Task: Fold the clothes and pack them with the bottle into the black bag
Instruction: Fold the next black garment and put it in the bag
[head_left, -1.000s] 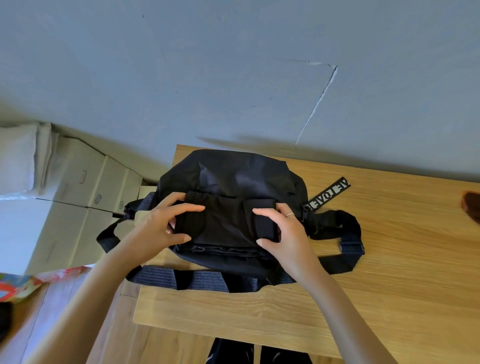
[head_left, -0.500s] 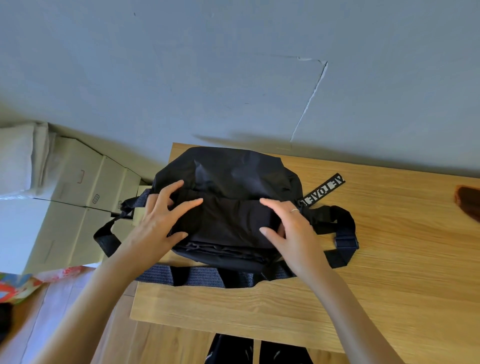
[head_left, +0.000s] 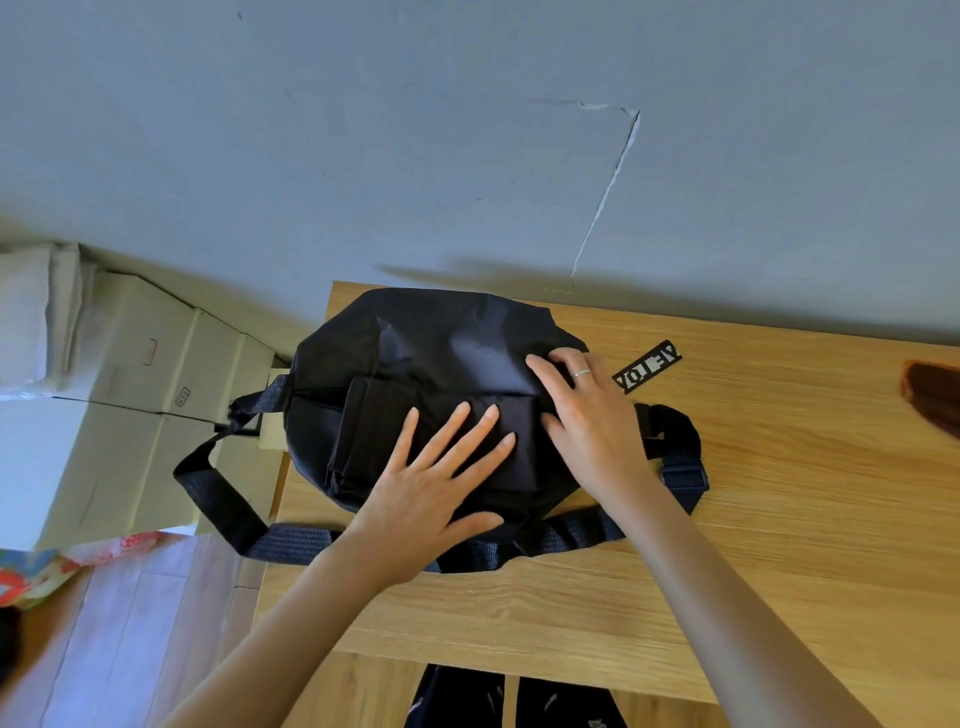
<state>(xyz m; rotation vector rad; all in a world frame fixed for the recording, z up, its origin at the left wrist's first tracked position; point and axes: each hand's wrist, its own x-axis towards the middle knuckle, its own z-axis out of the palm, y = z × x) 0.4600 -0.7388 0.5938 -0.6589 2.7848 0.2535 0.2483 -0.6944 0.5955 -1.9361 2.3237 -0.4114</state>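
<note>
The black bag (head_left: 431, 332) lies flat on the left end of the wooden table (head_left: 779, 519), its straps trailing off the table's left edge and along the front. On top of it rests a folded black garment (head_left: 374, 431). My left hand (head_left: 431, 483) lies flat on the garment's right half, fingers spread. To the right, my right hand (head_left: 587, 415), a ring on one finger, rests on the bag's fabric beside the garment's right edge. No bottle is in view.
A black strap tag with white letters (head_left: 649, 366) lies on the table right of the bag. A brown object (head_left: 935, 395) sits at the right edge. Cardboard boxes (head_left: 130, 374) stand on the floor left of the table. A grey wall is behind.
My left hand moved right from the garment's left end and now presses flat on its middle. My right hand shifted up and right onto the bag. The garment now lies flatter.
</note>
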